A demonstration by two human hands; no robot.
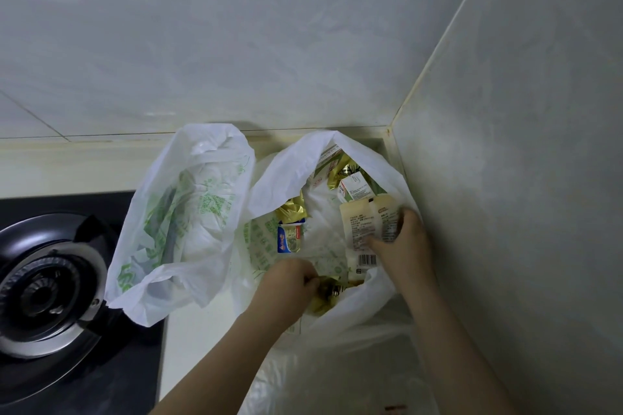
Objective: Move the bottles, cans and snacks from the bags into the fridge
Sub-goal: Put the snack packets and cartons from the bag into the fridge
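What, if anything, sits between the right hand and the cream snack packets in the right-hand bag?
Nothing visible. The right hand grips the cream snack packets inside the open white bag. The left hand pinches a gold packet at the bag's near edge, clear of them. The fridge is out of view, so that path cannot be judged.

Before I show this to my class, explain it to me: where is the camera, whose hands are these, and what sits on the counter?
There is no machine: a person wears one camera on the head, looking down at their own hands. On the counter, beside a gas burner, sit two white plastic bags, the left bag and the open right bag. The left hand grips a gold packet at the right bag's near edge; the right hand holds cream packets inside it. A blue pack, cartons and more gold wrappers lie there too.
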